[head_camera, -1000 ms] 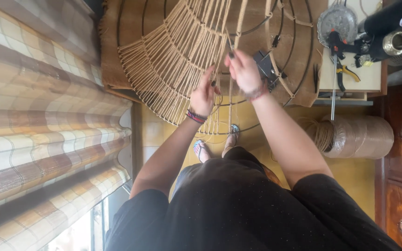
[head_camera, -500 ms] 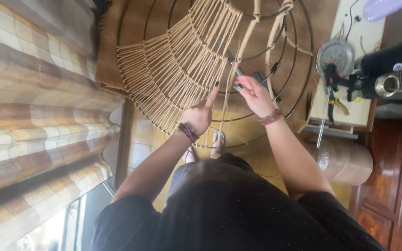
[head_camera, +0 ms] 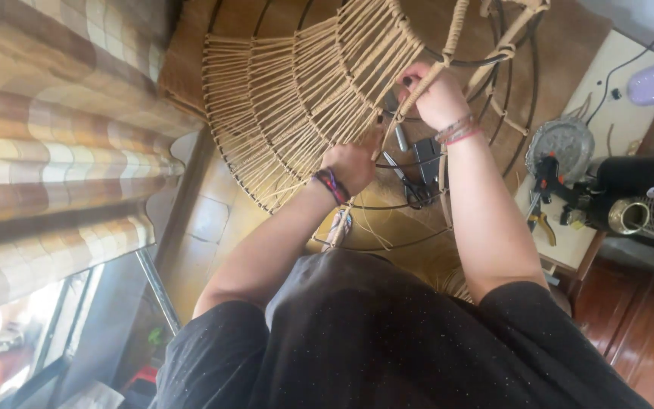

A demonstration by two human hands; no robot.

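**Two hands at a partly woven wire frame**

The head view looks down on a round black wire frame [head_camera: 520, 113] partly covered by a fan of tan cord weaving [head_camera: 304, 98]. The right hand [head_camera: 437, 95] is closed around a single tan cord strand [head_camera: 448, 49] that runs upward along a frame rib. The left hand [head_camera: 351, 167] is curled against the lower edge of the weaving, fingers tucked among the strands; what it pinches cannot be told. Both wrists carry bracelets. Below the hands, inside the frame, lie dark scissors [head_camera: 410, 185] on the yellow floor. To the right stands a pale side table [head_camera: 569, 242] bearing tools. A checked curtain [head_camera: 54, 151] hangs at the left.
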